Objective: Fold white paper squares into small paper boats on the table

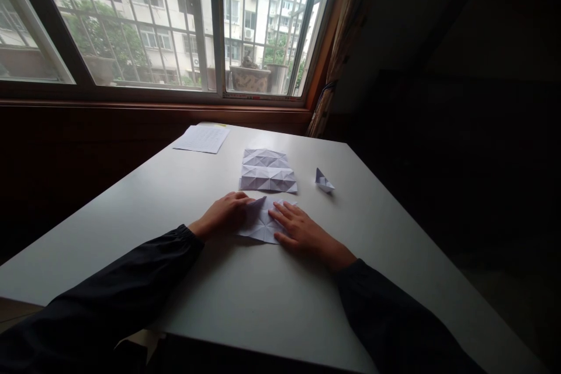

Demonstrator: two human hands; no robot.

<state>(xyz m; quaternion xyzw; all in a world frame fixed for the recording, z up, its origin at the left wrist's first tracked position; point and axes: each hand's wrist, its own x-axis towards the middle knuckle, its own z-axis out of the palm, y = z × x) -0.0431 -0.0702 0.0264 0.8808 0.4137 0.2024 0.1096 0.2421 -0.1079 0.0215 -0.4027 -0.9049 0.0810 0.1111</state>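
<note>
White folded paper lies on the table directly in front of you, with creases showing. Your left hand rests curled on the sheet's left side; I cannot tell whether it grips. Your right hand lies open on the sheet's right side, fingers spread. The hands are apart, with the sheet between them. Beyond the sheet lie two creased sheets, touching each other. Farther off from it, a paper boat sits to the right and a printed page to the left.
</note>
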